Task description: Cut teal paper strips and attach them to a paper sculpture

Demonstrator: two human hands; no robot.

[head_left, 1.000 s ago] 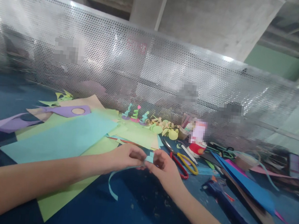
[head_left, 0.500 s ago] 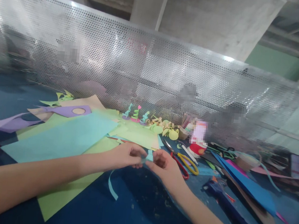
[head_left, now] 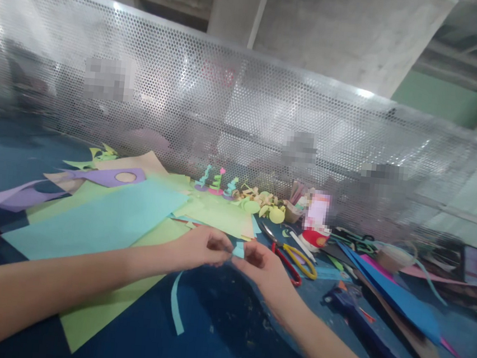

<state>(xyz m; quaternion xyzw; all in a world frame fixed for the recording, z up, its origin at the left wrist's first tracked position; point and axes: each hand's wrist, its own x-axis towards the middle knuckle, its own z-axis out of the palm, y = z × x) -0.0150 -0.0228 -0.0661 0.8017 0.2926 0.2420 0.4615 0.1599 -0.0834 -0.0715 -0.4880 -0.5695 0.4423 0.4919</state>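
Observation:
Between the fingertips of both hands is a light blue paper strip, its small folded part showing in the gap. My left hand pinches it from the left, fingers curled. From the other side my right hand closes thumb and fingers on the same folded part. A long narrow blue strip tail hangs below my left hand; where it joins the folded part is hidden. Just right of my right hand lie red-handled pliers and yellow-handled scissors.
Light blue and green sheets lie under my left forearm, with purple offcuts beyond. Small spiral paper figures stand at the back by a perforated metal screen. A dark blue glue gun lies to the right.
The hanging strip tail has swung slightly left and reaches lower. Both hands keep nearly the same place, with the fingers shifting a little around the folded part.

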